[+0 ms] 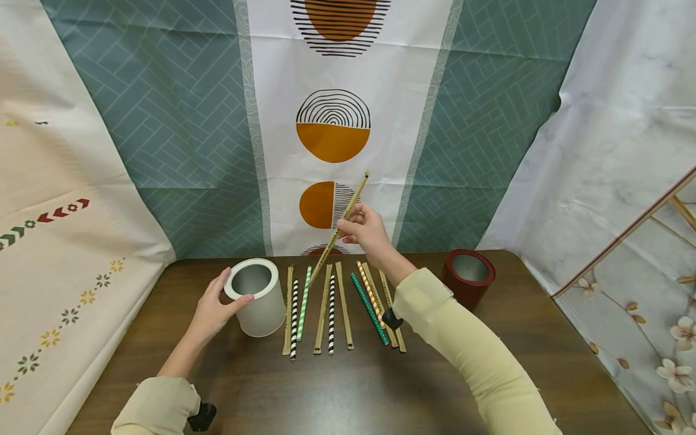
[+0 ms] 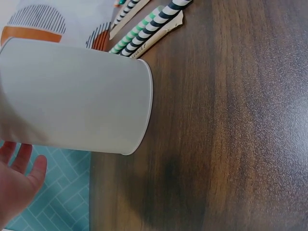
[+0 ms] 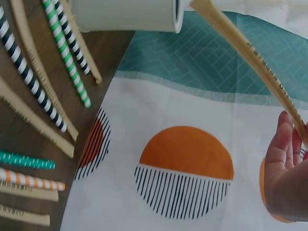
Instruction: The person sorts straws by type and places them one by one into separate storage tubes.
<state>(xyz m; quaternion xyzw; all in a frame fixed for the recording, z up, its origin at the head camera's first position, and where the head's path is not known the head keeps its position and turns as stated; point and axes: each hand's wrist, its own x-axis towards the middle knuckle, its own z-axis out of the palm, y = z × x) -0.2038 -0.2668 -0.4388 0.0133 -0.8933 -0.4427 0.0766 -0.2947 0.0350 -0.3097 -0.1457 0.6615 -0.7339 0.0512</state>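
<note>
Flanking straws (image 1: pixel 331 314) — white can (image 1: pixel 263 315), red can (image 1: pixel 464 294).

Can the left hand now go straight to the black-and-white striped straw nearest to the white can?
Probably not: the left hand holds the white can, which stands between the hand and the black-and-white striped straw. Nothing seems to cover that straw, though.

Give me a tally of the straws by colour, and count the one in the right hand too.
Brown straws: 6, including one held in the right hand
Black-and-white striped straws: 2
Green-and-white striped straw: 1
Orange-and-white striped straw: 1
Teal dotted straw: 1
Total: 11
</note>
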